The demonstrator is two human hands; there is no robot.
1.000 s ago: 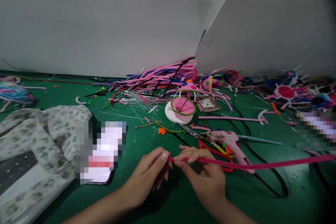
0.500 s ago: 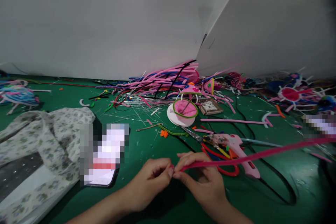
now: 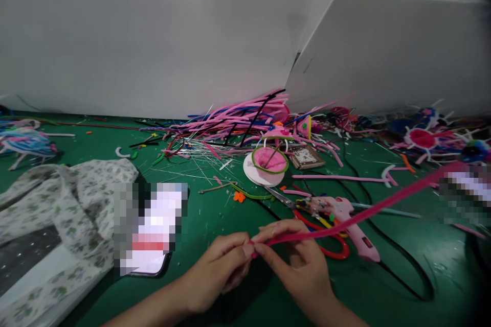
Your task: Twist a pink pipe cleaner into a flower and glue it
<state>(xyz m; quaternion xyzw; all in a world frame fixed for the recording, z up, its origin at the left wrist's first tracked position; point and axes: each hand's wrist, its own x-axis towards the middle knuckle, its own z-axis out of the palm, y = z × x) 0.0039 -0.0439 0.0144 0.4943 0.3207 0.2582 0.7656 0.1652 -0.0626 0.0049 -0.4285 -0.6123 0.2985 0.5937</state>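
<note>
Bending, apparently, one end of the deep-pink fuzzy stem (image 3: pixel 368 213); your left hand (image 3: pixel 224 265) and right hand (image 3: pixel 297 260) both pinch it. Next move likely calls for steady pressure.

Deep-pink fuzzy strip (image 3: pixel 383 205) in left hand (image 3: pixel 218 271) and right hand (image 3: pixel 301 260).

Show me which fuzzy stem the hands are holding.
The deep pink stem, pinched by left hand and right hand; the paler pink stems lie on the table.
</note>
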